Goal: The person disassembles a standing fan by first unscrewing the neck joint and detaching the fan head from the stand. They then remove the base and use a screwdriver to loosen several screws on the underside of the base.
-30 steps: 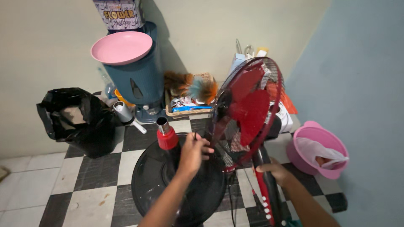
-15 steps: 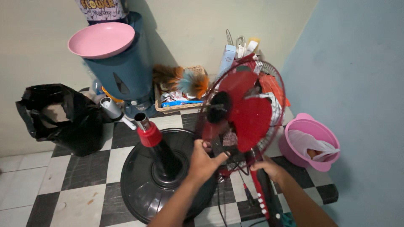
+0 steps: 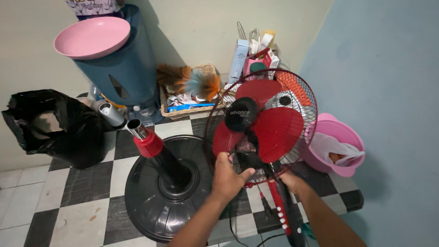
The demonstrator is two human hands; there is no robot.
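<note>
the fan head (image 3: 260, 126) has swung round since a second ago: its red blades and wire grille now face the camera instead of standing edge-on. the left hand (image 3: 228, 176) is closed on the grille's lower rim, and the right hand (image 3: 289, 180) is wrapped around the red-and-black neck below it. the head hangs above the checkered floor (image 3: 73, 201), just beside the round black base (image 3: 160, 206), apart from its upright pole (image 3: 148, 144).

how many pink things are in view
2. A pink plate rests on top of the blue container at upper left; a pink basin sits on the floor at right, beside the fan head. Others may be hidden.
</note>
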